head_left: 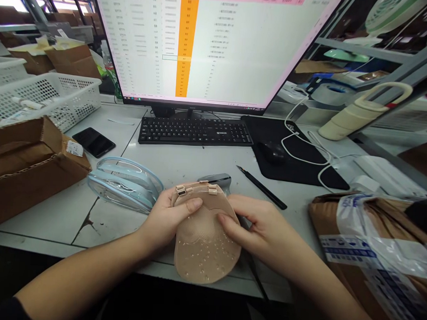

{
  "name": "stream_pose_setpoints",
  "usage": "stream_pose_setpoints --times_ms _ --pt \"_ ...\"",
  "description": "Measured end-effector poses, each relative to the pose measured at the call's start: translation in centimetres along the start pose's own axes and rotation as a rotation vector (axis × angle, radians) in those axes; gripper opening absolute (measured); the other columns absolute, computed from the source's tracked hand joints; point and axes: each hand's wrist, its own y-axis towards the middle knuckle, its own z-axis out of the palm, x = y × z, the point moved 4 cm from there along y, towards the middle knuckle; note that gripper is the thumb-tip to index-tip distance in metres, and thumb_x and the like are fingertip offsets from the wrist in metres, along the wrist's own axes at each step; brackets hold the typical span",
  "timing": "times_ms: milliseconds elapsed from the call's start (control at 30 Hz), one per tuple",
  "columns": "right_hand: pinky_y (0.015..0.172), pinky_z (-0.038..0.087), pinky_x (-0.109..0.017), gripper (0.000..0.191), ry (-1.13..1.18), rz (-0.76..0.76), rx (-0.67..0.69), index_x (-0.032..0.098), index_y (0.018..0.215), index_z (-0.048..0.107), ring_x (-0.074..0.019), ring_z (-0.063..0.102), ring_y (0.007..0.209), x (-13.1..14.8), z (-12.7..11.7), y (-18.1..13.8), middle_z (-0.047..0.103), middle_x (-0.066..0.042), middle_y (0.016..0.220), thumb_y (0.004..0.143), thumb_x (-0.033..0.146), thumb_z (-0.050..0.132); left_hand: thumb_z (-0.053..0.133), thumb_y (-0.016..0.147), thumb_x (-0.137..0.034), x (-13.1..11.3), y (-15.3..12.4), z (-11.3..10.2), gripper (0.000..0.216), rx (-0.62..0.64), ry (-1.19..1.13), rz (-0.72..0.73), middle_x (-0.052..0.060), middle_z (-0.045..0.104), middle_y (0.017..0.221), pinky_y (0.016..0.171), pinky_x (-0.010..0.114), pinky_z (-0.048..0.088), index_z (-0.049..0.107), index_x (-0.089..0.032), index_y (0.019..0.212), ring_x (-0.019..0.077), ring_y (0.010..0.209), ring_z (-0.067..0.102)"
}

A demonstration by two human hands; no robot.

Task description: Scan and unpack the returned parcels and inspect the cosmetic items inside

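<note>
Both my hands hold a beige, skin-coloured silicone bra cup [203,246] with small perforations and clasps at its top edge, just above the desk's front edge. My left hand [169,217] grips its left side, thumb pressed on the front. My right hand [263,227] pinches its right side with thumb and fingers. A clear blue-rimmed plastic case [125,182] lies on the desk just left of my left hand. A grey device [218,180] peeks out behind the cup.
A black keyboard [195,131], monitor with a spreadsheet [210,43], mouse [271,152] on a black pad and a black pen [261,187] lie ahead. A phone [93,142], cardboard box [27,165] and white basket [47,96] sit left; a wrapped parcel [371,245] right.
</note>
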Motion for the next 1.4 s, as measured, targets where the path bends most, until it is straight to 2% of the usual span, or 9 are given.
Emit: stream_pose_setpoints --times_ms 200,400,933,1167,1233,1333,1400 --pt "0.063 0.037 -0.027 0.026 -0.039 0.011 -0.012 0.019 0.073 0.058 -0.0135 0.054 0.068 -0.1 0.1 -0.03 0.06 0.0 0.073 0.096 0.03 0.05 0.081 0.082 -0.029 0.21 0.02 -0.13 0.026 0.015 0.003 -0.008 0.005 0.078 0.101 0.082 0.022 0.055 0.079 -0.023 0.107 0.0187 0.098 0.071" --pt "0.064 0.036 -0.027 0.025 -0.083 0.005 -0.043 0.019 0.073 0.056 -0.0134 0.054 0.069 -0.32 0.37 0.08 0.062 0.0 0.075 0.095 0.03 0.051 0.085 0.078 -0.027 0.59 0.15 -0.57 0.026 -0.052 -0.05 -0.005 0.003 0.078 0.105 0.086 0.024 0.056 0.079 -0.025 0.102 0.0157 0.095 0.071" --pt "0.062 0.035 -0.027 0.027 -0.139 -0.006 -0.067 0.02 0.073 0.056 -0.0141 0.054 0.069 -0.36 0.41 0.07 0.063 0.0 0.075 0.096 0.032 0.05 0.084 0.078 -0.025 0.69 0.15 -0.4 0.025 -0.038 -0.086 0.005 0.004 0.078 0.105 0.087 0.026 0.056 0.079 -0.024 0.103 0.017 0.096 0.072" --pt "0.063 0.042 -0.028 0.026 -0.203 0.005 -0.041 0.021 0.081 0.064 -0.0169 0.059 0.07 -0.32 0.41 -0.15 0.069 -0.002 0.081 0.086 0.045 0.071 0.084 0.076 -0.024 0.48 0.19 -0.11 0.03 -0.061 -0.09 -0.027 0.008 0.077 0.111 0.089 0.029 0.056 0.077 -0.02 0.105 0.0215 0.1 0.072" --pt "0.064 0.044 -0.028 0.021 -0.223 -0.005 -0.038 0.021 0.084 0.065 -0.018 0.061 0.073 -0.33 0.48 -0.13 0.07 -0.003 0.084 0.085 0.041 0.072 0.084 0.076 -0.025 0.49 0.23 -0.13 0.032 -0.059 -0.084 -0.03 0.009 0.077 0.112 0.089 0.03 0.055 0.076 -0.019 0.107 0.0228 0.102 0.072" --pt "0.065 0.044 -0.027 0.01 -0.239 -0.004 -0.042 0.021 0.084 0.064 -0.0179 0.063 0.076 -0.38 0.62 -0.02 0.07 -0.003 0.085 0.089 0.029 0.062 0.082 0.078 -0.025 0.47 0.26 -0.11 0.032 -0.024 -0.073 -0.017 0.009 0.076 0.115 0.093 0.032 0.054 0.075 -0.019 0.11 0.0248 0.108 0.07" --pt "0.063 0.043 -0.026 0.01 -0.225 0.013 -0.045 0.02 0.083 0.062 -0.0166 0.061 0.073 -0.42 0.62 0.01 0.069 -0.002 0.083 0.09 0.023 0.056 0.082 0.079 -0.025 0.36 0.28 -0.01 0.033 0.019 -0.053 0.005 0.01 0.076 0.117 0.095 0.032 0.052 0.075 -0.018 0.111 0.0249 0.111 0.069"
